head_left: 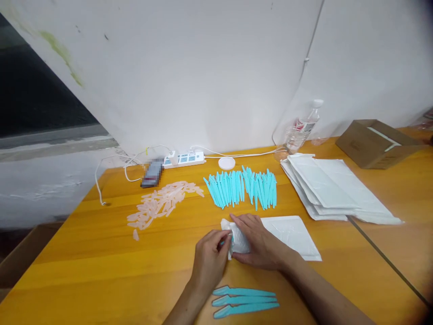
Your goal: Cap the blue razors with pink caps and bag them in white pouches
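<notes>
A white bubble mailer (241,239) lies on the table, its open end facing left. My right hand (255,241) wraps over it, thumb below and fingers above, squeezing the mouth apart. At that mouth my left hand (210,255) is closed in a pinch. A bit of teal, apparently an eyebrow razor (222,243), shows by its fingers; most of it is hidden by the hand and the mailer. Three teal eyebrow razors (246,300) lie side by side in front of my hands. Beyond the mailer are two fanned groups of teal razors (225,189).
Pale pink translucent pieces (158,205) are spread at left. Behind stand a phone (152,174), a power strip (186,159) with white cables and a round white lid (226,163). Stacked mailers (331,185), a plastic bottle (302,128) and an open cardboard box (368,146) are at right.
</notes>
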A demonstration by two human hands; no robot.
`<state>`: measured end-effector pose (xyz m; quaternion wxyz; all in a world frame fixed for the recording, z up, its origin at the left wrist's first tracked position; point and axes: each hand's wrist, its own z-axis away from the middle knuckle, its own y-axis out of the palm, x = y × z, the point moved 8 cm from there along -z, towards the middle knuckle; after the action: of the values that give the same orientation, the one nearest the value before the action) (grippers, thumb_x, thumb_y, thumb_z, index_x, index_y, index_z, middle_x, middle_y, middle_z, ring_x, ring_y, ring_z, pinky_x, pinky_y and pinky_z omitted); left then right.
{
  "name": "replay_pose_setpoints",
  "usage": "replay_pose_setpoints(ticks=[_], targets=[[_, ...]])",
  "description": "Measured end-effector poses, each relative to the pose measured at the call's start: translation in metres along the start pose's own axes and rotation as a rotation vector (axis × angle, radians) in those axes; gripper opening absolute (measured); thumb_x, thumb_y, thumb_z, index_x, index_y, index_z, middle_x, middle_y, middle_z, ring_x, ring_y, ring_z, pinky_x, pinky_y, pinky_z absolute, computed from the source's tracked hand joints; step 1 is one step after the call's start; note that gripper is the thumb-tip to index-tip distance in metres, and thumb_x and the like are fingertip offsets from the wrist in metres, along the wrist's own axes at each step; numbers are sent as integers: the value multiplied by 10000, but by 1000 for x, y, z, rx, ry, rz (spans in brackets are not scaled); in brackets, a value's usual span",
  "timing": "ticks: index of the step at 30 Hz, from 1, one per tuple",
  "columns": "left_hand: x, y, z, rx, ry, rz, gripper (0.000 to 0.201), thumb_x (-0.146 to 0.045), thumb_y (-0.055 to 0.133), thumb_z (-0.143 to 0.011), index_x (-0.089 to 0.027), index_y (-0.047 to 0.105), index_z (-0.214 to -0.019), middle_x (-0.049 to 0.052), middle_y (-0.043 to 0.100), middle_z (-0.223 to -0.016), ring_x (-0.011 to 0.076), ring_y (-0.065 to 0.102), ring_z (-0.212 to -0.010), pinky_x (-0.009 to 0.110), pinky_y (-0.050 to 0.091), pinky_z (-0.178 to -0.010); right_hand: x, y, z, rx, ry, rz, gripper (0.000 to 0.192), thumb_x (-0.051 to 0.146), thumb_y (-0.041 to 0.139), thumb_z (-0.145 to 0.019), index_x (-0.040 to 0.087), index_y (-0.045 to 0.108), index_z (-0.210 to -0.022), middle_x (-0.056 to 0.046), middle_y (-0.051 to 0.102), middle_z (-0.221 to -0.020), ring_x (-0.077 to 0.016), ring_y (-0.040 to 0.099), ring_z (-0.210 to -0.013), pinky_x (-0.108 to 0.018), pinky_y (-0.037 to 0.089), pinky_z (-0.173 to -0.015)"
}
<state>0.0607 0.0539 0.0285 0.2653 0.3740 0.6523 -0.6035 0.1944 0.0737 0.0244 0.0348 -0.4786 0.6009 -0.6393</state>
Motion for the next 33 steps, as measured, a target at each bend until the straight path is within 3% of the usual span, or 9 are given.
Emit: replay_pose_setpoints(ticks=[4, 8, 10, 15, 18, 22, 25, 29, 33], targets=[[-14, 7, -9, 112, 105, -58, 213, -131, 565, -909, -202, 752, -983, 55, 744, -885, 185, 679, -828, 283, 516, -773, 2, -1, 1, -20, -27, -26, 859, 295, 714, -810, 198, 263, -1535, -155, 538, -1347, -314, 478, -1229, -499, 379, -1050], [-12, -17, -1, 150, 125, 43, 234, -197, 571, -941, -223, 740, -1101, 79, 748, -1077, 178, 694, -931, 282, 538, -843, 0, -2, 2, -38, -29, -26, 869, 343, 721, -826, 194, 253, -1543, -160, 528, -1365, -311, 471, -1250, -498, 375, -1069], [-12, -26, 12, 152, 105, 1, 181, -231, 589, -942, -223, 767, -977, 66, 752, -967, 168, 696, -840, 262, 539, -768, -1, 0, 2, -26, -18, -19, 876, 365, 728, -821, 176, 268, -1542, -167, 535, -1359, -318, 473, -1251, -506, 376, -1073], [-32, 18, 53, 467, 287, -311, 73, -236, 723, -837, -256, 771, -888, 22, 731, -872, 195, 685, -796, 282, 516, -703, -4, 1, 1, -1, 14, -8, 892, 359, 739, -794, 161, 296, -1542, -184, 523, -1396, -342, 463, -1277, -534, 364, -1081], [-34, 37, 59, 488, 321, -403, 81, -203, 681, -852, -246, 749, -859, 33, 710, -883, 205, 666, -833, 293, 511, -716, -4, 2, 1, -2, 12, -12, 892, 372, 735, -797, 176, 295, -1549, -177, 528, -1391, -341, 469, -1271, -540, 361, -1081], [-43, 24, 55, 458, 319, -253, 114, -166, 626, -889, -229, 707, -839, 35, 701, -927, 192, 653, -893, 284, 513, -764, -5, 2, 2, -4, 19, -11, 903, 380, 733, -801, 166, 285, -1555, -179, 537, -1378, -341, 475, -1262, -542, 363, -1081], [-40, -13, 44, 342, 201, -23, 139, -191, 584, -941, -251, 693, -1003, 34, 709, -967, 177, 672, -922, 284, 541, -823, -5, 2, 1, 8, 26, -14, 926, 399, 745, -792, 151, 283, -1555, -189, 529, -1400, -345, 467, -1277, -545, 351, -1094], [9, -79, 27, -177, -192, 360, 464, -354, 667, -918, -275, 524, -1352, 27, 689, -1012, 163, 734, -819, 311, 616, -785, -5, 1, 0, 24, 51, -13, 911, 402, 736, -791, 147, 305, -1552, -188, 537, -1395, -347, 471, -1277, -543, 348, -1101], [49, -92, 21, -462, -383, 601, 752, -447, 788, -795, -242, 434, -1427, 19, 681, -981, 171, 753, -702, 341, 658, -709, -3, -1, -1, 22, 57, -21, 908, 395, 727, -791, 161, 301, -1558, -183, 546, -1375, -347, 474, -1271, -545, 350, -1099]])
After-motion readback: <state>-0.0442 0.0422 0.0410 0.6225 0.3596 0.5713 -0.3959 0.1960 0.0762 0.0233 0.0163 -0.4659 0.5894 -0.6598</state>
